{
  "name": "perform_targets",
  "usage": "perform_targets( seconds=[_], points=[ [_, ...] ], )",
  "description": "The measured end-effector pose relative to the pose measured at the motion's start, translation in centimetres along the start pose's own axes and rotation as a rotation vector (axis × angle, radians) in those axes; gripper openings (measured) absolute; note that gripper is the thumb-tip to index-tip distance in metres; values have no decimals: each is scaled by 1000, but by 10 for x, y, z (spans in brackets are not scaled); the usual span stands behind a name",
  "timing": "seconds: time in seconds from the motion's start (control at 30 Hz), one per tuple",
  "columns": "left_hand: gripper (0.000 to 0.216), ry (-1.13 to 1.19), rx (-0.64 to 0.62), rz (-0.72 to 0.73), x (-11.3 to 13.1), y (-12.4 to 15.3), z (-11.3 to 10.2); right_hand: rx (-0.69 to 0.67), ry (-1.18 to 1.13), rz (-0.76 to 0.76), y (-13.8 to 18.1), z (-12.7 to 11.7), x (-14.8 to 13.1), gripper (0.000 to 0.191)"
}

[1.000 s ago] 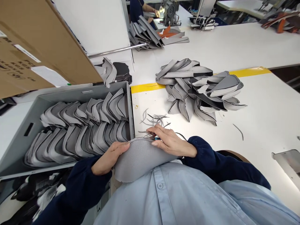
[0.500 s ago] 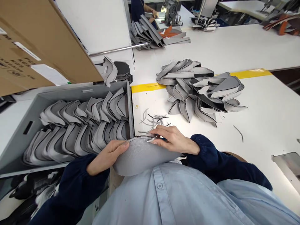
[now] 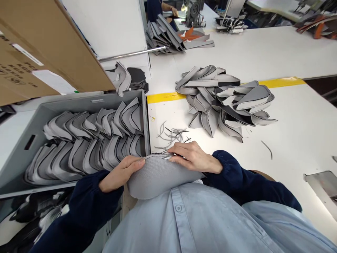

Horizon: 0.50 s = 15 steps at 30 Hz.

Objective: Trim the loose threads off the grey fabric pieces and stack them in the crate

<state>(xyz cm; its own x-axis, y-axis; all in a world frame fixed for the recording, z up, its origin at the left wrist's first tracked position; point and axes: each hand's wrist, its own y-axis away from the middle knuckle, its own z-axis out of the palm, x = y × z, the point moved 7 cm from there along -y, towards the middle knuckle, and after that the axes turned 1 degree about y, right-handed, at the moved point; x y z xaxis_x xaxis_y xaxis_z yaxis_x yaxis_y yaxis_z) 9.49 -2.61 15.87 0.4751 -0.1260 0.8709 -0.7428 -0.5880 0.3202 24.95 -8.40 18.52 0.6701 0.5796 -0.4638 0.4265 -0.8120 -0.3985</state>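
Observation:
A curved grey fabric panel (image 3: pixel 155 175) with a stitched upper edge is held in front of my body. My left hand (image 3: pixel 126 170) pinches its left end, thumb on top. At the upper edge, my right hand (image 3: pixel 193 156) is closed around small metal snips (image 3: pixel 166 157); only a silvery pointed tip shows, and the handles are hidden in the fingers. Just beyond the panel, thin cut-off strips (image 3: pixel 172 135) in grey and black lie scattered on the white table (image 3: pixel 263 161).
To the left, a grey plastic crate (image 3: pixel 146 123) holds two rows of curved panels. A heap of similar panels (image 3: pixel 218 102) lies ahead, over yellow tape (image 3: pixel 281 83). A cardboard box (image 3: pixel 52 45) stands at upper left. Another person's hand (image 3: pixel 174 11) is near a sewing machine (image 3: pixel 193 12).
My right hand and the snips have shifted slightly left along the panel's edge. My left hand keeps its hold. The view has moved a little.

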Motion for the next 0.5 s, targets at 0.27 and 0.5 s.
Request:
perform_targets(
  seconds=[0.27,0.5],
  points=[
    [40,-196,-40,104,15,-1,0,-43,-71,19,-10,0,0,36],
    [39,-229,-134,210,26,0,4,-52,76,-44,-16,0,-5,38]
  ],
)
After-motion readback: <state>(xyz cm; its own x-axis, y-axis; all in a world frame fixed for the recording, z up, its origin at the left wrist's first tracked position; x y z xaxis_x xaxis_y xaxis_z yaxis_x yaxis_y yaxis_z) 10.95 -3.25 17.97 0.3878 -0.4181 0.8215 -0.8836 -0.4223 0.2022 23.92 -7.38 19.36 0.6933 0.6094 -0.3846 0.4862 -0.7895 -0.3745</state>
